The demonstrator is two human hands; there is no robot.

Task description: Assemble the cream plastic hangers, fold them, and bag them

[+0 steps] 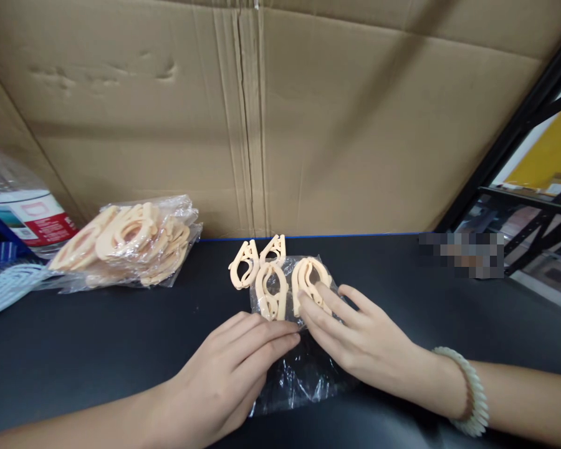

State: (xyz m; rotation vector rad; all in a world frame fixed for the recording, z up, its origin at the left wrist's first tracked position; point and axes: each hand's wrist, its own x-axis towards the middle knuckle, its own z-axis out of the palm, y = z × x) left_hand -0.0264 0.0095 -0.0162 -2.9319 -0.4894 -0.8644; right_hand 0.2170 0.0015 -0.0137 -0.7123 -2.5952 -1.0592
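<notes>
A clear plastic bag (pixel 303 377) lies on the black table in front of me, with beige folded clothes hangers inside its far part. One folded hanger (pixel 258 293) sits at the left in the bag, and a stack of folded hangers (pixel 303 274) at the right. My left hand (pixel 243 362) has its fingers pressed together on the bag just below the left hanger; its thumb is hidden. My right hand (pixel 355 330) rests with fingers spread and stretched over the right stack, touching it through the film. Beyond the bag lie two loose folded hangers, a left one (pixel 237 274) and a right one (pixel 282 249).
At the back left is a clear bag of several beige hangers (pixel 131 237). Beside it stand a large bottle (pixel 28 212) with a red and white label and a pale blue slotted object (pixel 14 284). A cardboard wall (pixel 383 125) closes the back; a black shelf frame (pixel 509 140) stands right.
</notes>
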